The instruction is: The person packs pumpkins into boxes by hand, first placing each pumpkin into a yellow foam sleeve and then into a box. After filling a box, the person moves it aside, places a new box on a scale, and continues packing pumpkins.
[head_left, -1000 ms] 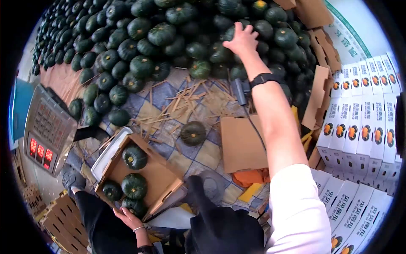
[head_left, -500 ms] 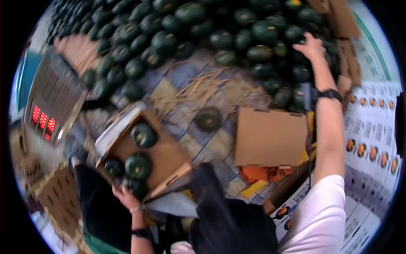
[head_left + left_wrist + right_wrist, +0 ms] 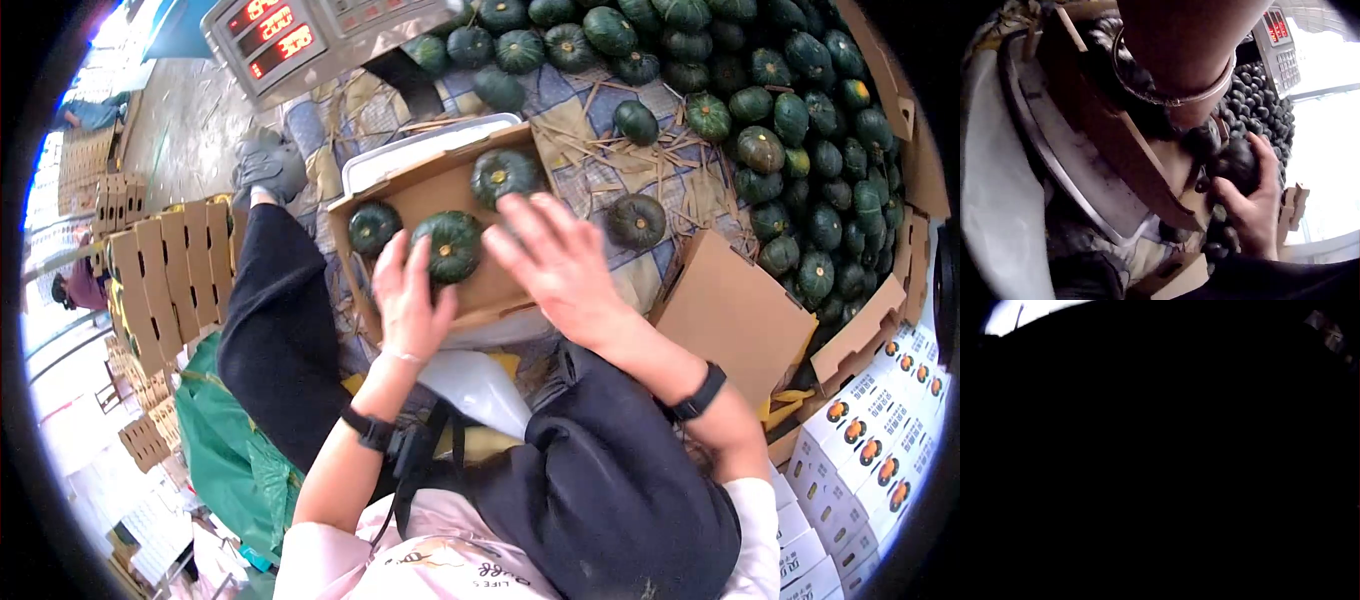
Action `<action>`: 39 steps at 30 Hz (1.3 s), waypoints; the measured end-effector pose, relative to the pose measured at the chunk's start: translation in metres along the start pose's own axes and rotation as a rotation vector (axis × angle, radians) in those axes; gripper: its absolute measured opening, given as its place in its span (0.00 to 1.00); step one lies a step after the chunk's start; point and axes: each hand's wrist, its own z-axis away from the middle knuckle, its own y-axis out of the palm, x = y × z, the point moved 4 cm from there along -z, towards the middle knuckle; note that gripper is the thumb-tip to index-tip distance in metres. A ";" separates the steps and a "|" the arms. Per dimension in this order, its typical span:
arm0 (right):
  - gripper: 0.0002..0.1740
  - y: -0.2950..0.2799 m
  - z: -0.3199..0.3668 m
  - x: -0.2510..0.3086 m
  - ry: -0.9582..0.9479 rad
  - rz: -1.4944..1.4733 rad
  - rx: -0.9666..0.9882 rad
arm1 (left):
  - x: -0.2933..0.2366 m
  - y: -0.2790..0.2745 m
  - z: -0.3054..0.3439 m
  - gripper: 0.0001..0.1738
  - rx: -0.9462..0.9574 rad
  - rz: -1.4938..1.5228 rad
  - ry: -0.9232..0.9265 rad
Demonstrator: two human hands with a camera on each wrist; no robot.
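Observation:
An open cardboard box (image 3: 400,195) holds dark green pumpkins. My left hand (image 3: 410,305) is over its near left side, fingers extended beside the middle pumpkin (image 3: 447,247); another pumpkin (image 3: 375,228) lies left of it. My right hand (image 3: 565,275) reaches in from the right, palm down, fingers blurred and spread, overlapping the lower edge of the far pumpkin (image 3: 503,178). In the left wrist view a pumpkin (image 3: 1238,165) shows between the right thumb and fingers; the left fingers are hidden behind the wrist (image 3: 1185,56). The right wrist view is almost all black.
A pumpkin heap (image 3: 810,150) fills the far right. A lone pumpkin (image 3: 636,221) sits on the checked floor cloth by a flat cardboard piece (image 3: 735,315). The scale display (image 3: 270,35) stands top left. Stacked white cartons (image 3: 880,440) are at right, brown boxes (image 3: 165,280) at left.
My right hand has come back from the pumpkin heap to over the box. My left hand has lifted from the box's near corner onto the pumpkins. The head view has swung left.

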 end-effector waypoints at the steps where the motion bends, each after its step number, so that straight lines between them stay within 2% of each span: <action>1: 0.20 0.016 0.006 0.012 -0.090 -0.019 0.077 | -0.003 0.008 -0.003 0.42 0.036 0.026 0.034; 2: 0.18 0.032 0.012 0.023 -0.183 -0.034 0.152 | -0.003 0.017 -0.005 0.42 0.103 0.009 0.061; 4: 0.15 0.042 0.031 0.035 -0.247 -0.182 0.280 | 0.004 0.019 -0.008 0.42 0.074 -0.005 0.086; 5: 0.15 0.040 0.036 0.031 -0.162 -0.337 0.349 | 0.007 0.009 -0.006 0.40 0.022 0.026 0.059; 6: 0.15 0.037 0.047 0.019 -0.051 -0.467 0.289 | 0.013 -0.004 -0.001 0.39 -0.026 0.059 0.031; 7: 0.15 0.013 0.047 0.007 0.068 -0.470 0.204 | 0.012 -0.023 0.003 0.34 -0.057 0.081 0.026; 8: 0.15 -0.013 0.053 -0.005 0.287 -0.492 0.184 | 0.015 -0.035 0.011 0.29 0.003 0.149 -0.005; 10: 0.16 -0.046 0.090 -0.035 0.638 -0.335 0.150 | 0.032 -0.022 0.044 0.29 0.465 0.413 -0.001; 12: 0.15 -0.071 0.139 -0.056 0.992 -0.344 0.081 | 0.010 -0.004 0.078 0.30 0.804 0.438 0.132; 13: 0.15 -0.084 0.160 -0.059 1.132 -0.330 0.048 | 0.003 0.013 0.098 0.30 0.723 0.430 0.306; 14: 0.15 -0.093 0.177 -0.058 1.139 -0.253 0.033 | -0.006 0.018 0.114 0.31 0.667 0.219 0.417; 16: 0.15 -0.107 0.203 -0.038 1.222 -0.345 -0.061 | 0.000 0.044 0.138 0.24 0.653 0.008 0.672; 19: 0.14 -0.141 0.238 0.005 1.288 -0.345 -0.126 | 0.003 0.030 0.118 0.14 1.104 0.112 0.126; 20: 0.14 -0.158 0.246 0.019 1.291 -0.271 -0.110 | 0.017 0.017 0.117 0.09 0.726 0.235 0.192; 21: 0.14 -0.180 0.249 0.033 1.272 -0.152 -0.079 | 0.032 -0.008 0.109 0.08 0.599 0.410 -0.014; 22: 0.14 -0.206 0.245 0.047 1.187 0.038 -0.013 | 0.049 -0.048 0.097 0.07 0.413 0.646 -0.095; 24: 0.14 -0.256 0.225 0.087 0.892 0.410 -0.077 | 0.092 -0.089 0.091 0.10 0.165 1.258 -0.396; 26: 0.13 -0.272 0.128 0.187 0.885 0.228 -0.623 | 0.120 -0.135 0.096 0.13 0.070 1.539 -0.489; 28: 0.13 -0.284 0.101 0.250 0.551 0.069 -0.814 | 0.131 -0.169 0.107 0.12 -0.062 1.702 -0.483; 30: 0.17 -0.265 0.062 0.311 0.274 -0.335 -0.573 | 0.142 -0.182 0.123 0.12 -0.146 1.809 -0.392; 32: 0.26 -0.196 0.029 0.337 0.424 -0.649 -0.440 | 0.134 -0.192 0.139 0.12 -0.177 1.890 -0.324; 34: 0.34 -0.115 0.023 0.358 0.551 -0.810 -0.114 | 0.118 -0.202 0.166 0.14 -0.133 1.935 -0.307; 36: 0.42 -0.078 0.027 0.376 0.542 -0.850 0.085 | 0.092 -0.216 0.189 0.20 -0.100 1.946 -0.180; 37: 0.35 -0.080 0.032 0.379 0.580 -0.873 0.206 | 0.088 -0.215 0.198 0.22 -0.048 1.962 -0.139; 38: 0.26 -0.099 0.036 0.384 0.544 -0.819 0.162 | 0.074 -0.227 0.203 0.21 -0.014 1.919 -0.054; 39: 0.22 -0.114 0.056 0.377 0.668 -0.872 0.178 | 0.073 -0.224 0.205 0.22 -0.007 1.942 -0.077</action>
